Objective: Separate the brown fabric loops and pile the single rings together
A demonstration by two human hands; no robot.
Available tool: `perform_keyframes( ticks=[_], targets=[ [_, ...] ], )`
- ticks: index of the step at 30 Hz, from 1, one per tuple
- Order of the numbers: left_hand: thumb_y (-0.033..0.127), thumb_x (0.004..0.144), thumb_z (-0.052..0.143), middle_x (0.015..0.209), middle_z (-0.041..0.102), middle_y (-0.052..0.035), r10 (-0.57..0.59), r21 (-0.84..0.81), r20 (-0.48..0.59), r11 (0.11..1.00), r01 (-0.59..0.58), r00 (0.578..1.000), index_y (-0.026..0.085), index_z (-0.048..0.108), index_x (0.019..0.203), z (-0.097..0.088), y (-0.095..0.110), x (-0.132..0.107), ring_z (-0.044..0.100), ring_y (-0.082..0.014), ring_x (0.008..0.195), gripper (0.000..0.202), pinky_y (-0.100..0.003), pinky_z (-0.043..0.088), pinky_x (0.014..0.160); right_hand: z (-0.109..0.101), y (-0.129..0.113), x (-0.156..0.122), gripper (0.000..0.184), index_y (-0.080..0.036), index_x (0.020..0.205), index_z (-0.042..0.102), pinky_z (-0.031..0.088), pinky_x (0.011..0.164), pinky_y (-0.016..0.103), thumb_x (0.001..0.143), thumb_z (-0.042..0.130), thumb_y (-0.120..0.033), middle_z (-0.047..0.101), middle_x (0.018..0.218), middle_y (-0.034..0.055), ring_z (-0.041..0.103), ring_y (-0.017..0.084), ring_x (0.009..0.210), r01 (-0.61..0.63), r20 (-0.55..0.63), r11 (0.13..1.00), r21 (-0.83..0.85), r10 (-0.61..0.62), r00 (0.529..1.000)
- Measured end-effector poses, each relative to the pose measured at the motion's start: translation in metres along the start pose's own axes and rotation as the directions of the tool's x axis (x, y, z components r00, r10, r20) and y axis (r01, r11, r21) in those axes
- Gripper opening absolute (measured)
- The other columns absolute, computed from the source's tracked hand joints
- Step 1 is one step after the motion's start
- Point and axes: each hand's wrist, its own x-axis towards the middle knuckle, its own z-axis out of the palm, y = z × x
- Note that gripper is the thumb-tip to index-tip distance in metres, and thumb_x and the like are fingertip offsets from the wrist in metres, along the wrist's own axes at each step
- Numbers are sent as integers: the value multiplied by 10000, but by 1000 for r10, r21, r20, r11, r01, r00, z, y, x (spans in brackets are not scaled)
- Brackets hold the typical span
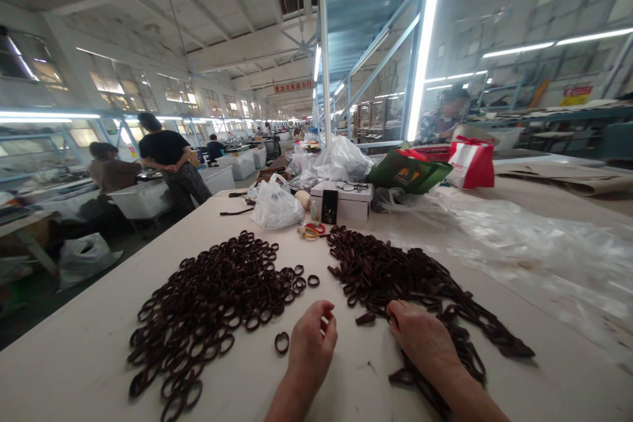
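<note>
My left hand [312, 339] hovers over the pale table top with its fingers loosely curled and thumb apart from them; no object shows in it. Just left of it lies a single dark brown strap loop [281, 343]. A wide pile of rounded brown loops [212, 297] spreads across the left side. My right hand [425, 336] is at the near edge of a second pile of flattened brown loops [390, 264], fingertips pinched on a flattened loop. The fingers partly hide that loop. More flattened loops lie beneath and beside the right wrist.
Scissors with red and yellow handles [312, 231] lie behind the piles. Further back stand a white plastic bag [277, 204], a white box [356, 201], a dark phone-like slab [329, 206] and a green bag [410, 171]. Clear plastic sheeting [534, 237] covers the right side.
</note>
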Motion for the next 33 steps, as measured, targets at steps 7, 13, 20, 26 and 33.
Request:
perform_keyframes(
  ticks=[7, 13, 20, 26, 33],
  targets=[
    [259, 830, 533, 813, 647, -11, -79, -176, 174, 978, 109, 982, 178, 628, 966, 15, 13, -9, 581, -134, 633, 184, -221, 413, 588, -3, -10, 0, 274, -210, 1035, 624, 496, 786, 296, 823, 452, -237, 697, 948, 42, 654, 187, 847, -7, -108, 831, 556, 81, 991],
    [233, 754, 566, 739, 640, -19, -100, -378, 294, 901, 212, 951, 142, 618, 839, 30, 17, -14, 598, -145, 584, 134, -214, 412, 536, 4, -43, -12, 267, -191, 926, 673, 509, 726, 274, 825, 445, -287, 696, 853, 44, 643, 181, 772, -13, 3, 634, 773, 17, 1000],
    [182, 666, 640, 695, 597, 6, -103, -481, 295, 843, 240, 950, 133, 604, 826, 28, 23, -15, 465, -90, 537, 171, -175, 328, 489, 1, -50, -14, 351, -170, 873, 681, 461, 591, 268, 808, 452, -428, 645, 673, 21, 588, 179, 630, -244, 240, 483, 841, 71, 968],
    [230, 703, 641, 620, 560, 11, -107, -486, 244, 847, 217, 964, 131, 601, 748, 28, 24, -16, 469, -98, 546, 116, -187, 363, 523, 4, -52, -16, 291, -178, 772, 649, 461, 670, 278, 827, 433, -365, 649, 737, 26, 598, 189, 735, -184, 214, 537, 823, 7, 977],
    [498, 726, 673, 551, 507, 22, -199, -574, 306, 741, 347, 931, 150, 499, 677, 30, 19, -11, 428, -82, 424, 393, -181, 328, 410, 6, -52, -25, 384, -225, 1170, 597, 501, 832, 305, 813, 482, -145, 661, 1018, 67, 627, 182, 904, 251, -172, 688, 681, -183, 968]
  ],
)
